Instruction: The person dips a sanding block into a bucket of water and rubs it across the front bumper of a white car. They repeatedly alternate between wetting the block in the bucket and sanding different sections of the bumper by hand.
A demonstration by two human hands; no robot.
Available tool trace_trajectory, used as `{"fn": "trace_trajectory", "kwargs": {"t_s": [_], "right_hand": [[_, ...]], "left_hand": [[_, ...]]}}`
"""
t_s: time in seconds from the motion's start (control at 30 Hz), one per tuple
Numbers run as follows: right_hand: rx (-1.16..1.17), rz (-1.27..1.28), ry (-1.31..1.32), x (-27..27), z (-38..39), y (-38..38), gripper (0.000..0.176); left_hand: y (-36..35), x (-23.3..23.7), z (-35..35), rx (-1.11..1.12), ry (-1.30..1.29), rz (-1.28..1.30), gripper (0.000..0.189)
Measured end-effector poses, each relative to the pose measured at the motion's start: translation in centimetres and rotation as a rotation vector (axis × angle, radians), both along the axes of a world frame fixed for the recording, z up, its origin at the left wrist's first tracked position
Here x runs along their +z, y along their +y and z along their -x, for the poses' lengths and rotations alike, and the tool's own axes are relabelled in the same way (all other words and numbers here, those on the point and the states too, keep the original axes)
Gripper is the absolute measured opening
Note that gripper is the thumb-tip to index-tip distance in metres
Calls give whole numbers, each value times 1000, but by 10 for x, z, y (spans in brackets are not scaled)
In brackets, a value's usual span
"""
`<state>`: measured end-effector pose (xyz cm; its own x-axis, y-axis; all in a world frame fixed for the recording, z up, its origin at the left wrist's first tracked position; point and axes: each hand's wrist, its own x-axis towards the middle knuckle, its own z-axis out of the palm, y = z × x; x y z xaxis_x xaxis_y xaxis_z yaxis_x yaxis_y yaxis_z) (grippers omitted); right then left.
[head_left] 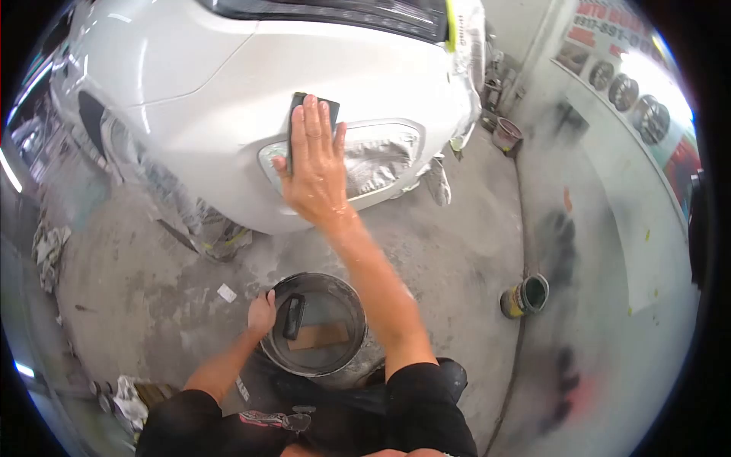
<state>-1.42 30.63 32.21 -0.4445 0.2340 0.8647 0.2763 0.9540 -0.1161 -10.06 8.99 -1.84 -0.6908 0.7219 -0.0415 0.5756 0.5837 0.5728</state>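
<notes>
Right hand [314,171] is laid flat over a dark sanding block [326,103], fingers stretched out and slightly fanned, thumb hooked on the block's left edge, pinning it against the white bumper [213,114]. Most of the block is buried under the palm; only its top end pokes out past the fingertips, plus a thin strip down the left side. Its long axis runs the same way as the fingers, up the panel with a slight lean to the right, top end aimed at the dark trim above.

The block sits right at the upper left corner of a recess masked off with crinkled paper [381,156].

Left hand [261,314] is down low, fingers curled over the near-left rim of a metal bucket [320,277] standing on the concrete floor [457,244] right below the bumper. In the bucket there's a second dark block [293,316], lying roughly upright in the frame, and a brown sheet [320,336] beside it. Can't tell how much liquid is in there.

Further out, a small open can [525,295] stands to the right, and a reddish pot [506,135] sits by the wall.
</notes>
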Motion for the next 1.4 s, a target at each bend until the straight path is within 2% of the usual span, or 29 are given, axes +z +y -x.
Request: {"fn": "trace_trajectory", "kwargs": {"t_s": [0.03, 0.1, 0.17, 0.27, 0.3, 0.33, 0.43, 0.47, 0.53, 0.63, 0.67, 0.73, 0.83, 0.87, 0.9, 0.93, 0.97, 1.0, 1.1, 1.17, 1.2, 1.3, 1.33, 1.4], "right_hand": [[27, -22, -114, 6, -11, 5, 68], [-49, -59, -119, -1, -45, 46, 64], [-225, 92, 15, -24, -68, 82, 63], [-205, -56, 66, -22, -20, 35, 67], [48, -44, 75, -25, 6, 12, 73], [78, -36, -20, -17, 19, -26, 77], [56, -201, -232, -6, 15, -28, 77], [20, -167, -229, -6, 0, -11, 73], [-27, -17, 6, -22, -30, 45, 68], [-226, 59, 84, -11, -27, 33, 62], [-207, -35, 19, -15, -11, 19, 62], [35, -65, -23, -14, 25, -31, 73], [42, -190, -288, 1, 16, -37, 77], [-56, -232, -299, 3, 2, -22, 76], [-75, -181, -164, -8, -12, 8, 69], [-69, -79, 80, -18, -25, 35, 60], [-20, 178, 240, -24, -44, 66, 55], [-411, -25, 38, -25, -56, 75, 54], [-184, -53, 127, -19, -9, 19, 55], [-35, -73, 4, -15, 24, -40, 61], [68, -80, -14, -10, 29, -59, 69], [-27, -181, -118, -6, -7, -11, 69], [-14, -48, 24, -9, -26, 12, 62], [-250, 78, 109, -12, -54, 45, 58]], "left_hand": [[1, -6, 2, 4, -2, -4, 49], [-1, -9, 5, 4, -12, -6, 48], [1, -7, 3, 13, -36, -5, 48], [2, -2, 3, 25, -55, 47, 50], [4, 0, 2, 21, -55, 47, 50], [5, 3, 3, 14, -51, 50, 50], [0, -5, 4, -2, -48, 61, 50], [0, -11, 6, 1, -53, 53, 50], [0, -1, 4, 10, -91, 25, 50], [1, -8, 2, 26, -82, -34, 50], [0, -12, 3, 23, -59, -48, 50], [1, -6, 4, 29, -77, -15, 49], [-2, 14, -4, -42, -110, 62, 49], [-5, 25, -4, -42, -121, 76, 49], [-7, 40, -5, -58, -156, 93, 49], [-8, 50, -5, -66, -197, 106, 49], [-4, 26, -3, -3, -182, 56, 49], [0, 1, 1, 46, -161, 9, 50], [-3, 14, -3, 54, -190, 8, 53], [-5, 14, -4, 44, -182, -23, 53], [-6, 16, -7, 55, -192, -11, 53], [-7, 20, -4, 74, -180, 1, 49], [-7, 18, -5, 79, -179, 0, 47], [-4, 9, -2, 76, -143, -53, 47]]}}
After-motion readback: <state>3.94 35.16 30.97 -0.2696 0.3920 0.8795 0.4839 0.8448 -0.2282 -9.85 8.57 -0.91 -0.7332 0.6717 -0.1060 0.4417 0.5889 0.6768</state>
